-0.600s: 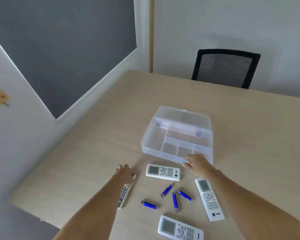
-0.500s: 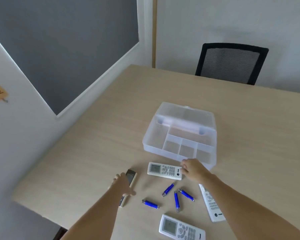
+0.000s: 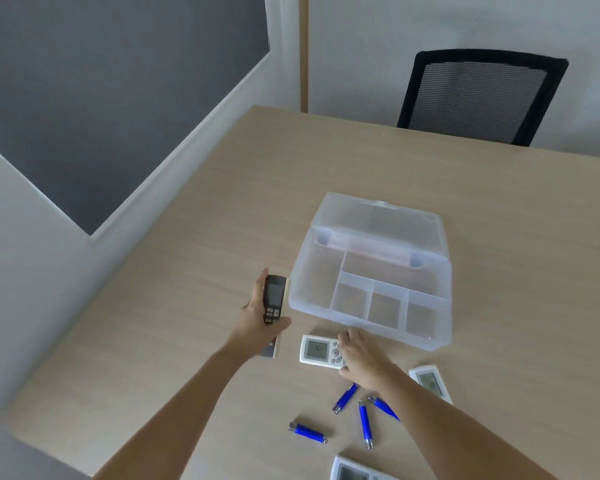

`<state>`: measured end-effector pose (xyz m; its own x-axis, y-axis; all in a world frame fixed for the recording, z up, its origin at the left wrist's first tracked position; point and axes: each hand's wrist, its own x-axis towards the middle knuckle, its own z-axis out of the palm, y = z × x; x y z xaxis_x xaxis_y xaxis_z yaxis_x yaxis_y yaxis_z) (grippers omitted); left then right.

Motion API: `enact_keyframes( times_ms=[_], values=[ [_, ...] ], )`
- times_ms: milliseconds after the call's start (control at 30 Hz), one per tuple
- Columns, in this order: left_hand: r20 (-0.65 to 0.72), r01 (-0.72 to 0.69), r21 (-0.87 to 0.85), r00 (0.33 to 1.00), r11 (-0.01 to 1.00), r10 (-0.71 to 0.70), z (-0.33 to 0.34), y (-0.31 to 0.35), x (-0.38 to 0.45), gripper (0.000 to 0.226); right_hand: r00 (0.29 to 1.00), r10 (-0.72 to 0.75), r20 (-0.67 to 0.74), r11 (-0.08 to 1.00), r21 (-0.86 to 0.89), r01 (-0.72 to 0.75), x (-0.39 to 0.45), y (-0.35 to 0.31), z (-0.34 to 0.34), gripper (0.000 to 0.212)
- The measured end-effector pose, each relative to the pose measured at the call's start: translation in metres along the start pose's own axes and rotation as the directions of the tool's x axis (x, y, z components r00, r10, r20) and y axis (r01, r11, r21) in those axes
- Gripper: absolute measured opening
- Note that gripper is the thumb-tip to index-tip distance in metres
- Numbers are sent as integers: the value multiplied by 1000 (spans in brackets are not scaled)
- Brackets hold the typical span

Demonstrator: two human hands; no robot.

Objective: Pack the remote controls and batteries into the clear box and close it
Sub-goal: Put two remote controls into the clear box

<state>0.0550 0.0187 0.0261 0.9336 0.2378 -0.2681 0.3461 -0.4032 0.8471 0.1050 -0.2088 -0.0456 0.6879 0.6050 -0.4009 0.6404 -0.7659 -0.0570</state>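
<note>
The clear box [image 3: 430, 327] stands open on the table, its lid folded back and its compartments bare. My left hand [image 3: 257, 323] holds a slim dark-faced remote [image 3: 274, 299] lifted just left of the box. My right hand [image 3: 364, 358] lies on the button end of a white remote [image 3: 317, 349] resting on the table in front of the box. Two more white remotes lie at the right [image 3: 430, 381] and at the bottom edge [image 3: 352, 472]. Several blue batteries [image 3: 345, 398] lie scattered near my right forearm.
The light wooden table [image 3: 187, 306] meets a wall with a dark panel on the left. A black mesh chair [image 3: 482, 95] stands at the far side. The table's near left edge is close to my left elbow.
My left hand has lifted the dark-faced remote off the table and carried it toward the box's left side. My right hand has settled onto the white remote in front of the box.
</note>
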Motion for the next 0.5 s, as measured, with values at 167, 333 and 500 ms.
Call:
enact_keyframes(
  times_ms=[167, 333, 500],
  values=[
    [33, -159, -90, 986, 983, 163, 14, 50, 66, 91, 995, -85, -50, 988, 122, 91, -18, 15, -24, 47],
    [144, -90, 22, 986, 996, 86, 51, 56, 115, 81, 988, -2, -154, 903, 424, 68, -53, 52, -58, 65],
    [188, 22, 230, 980, 973, -67, 78, 40, 120, 75, 916, 295, -273, 789, 610, -73, -39, 117, -88, 61]
  ],
)
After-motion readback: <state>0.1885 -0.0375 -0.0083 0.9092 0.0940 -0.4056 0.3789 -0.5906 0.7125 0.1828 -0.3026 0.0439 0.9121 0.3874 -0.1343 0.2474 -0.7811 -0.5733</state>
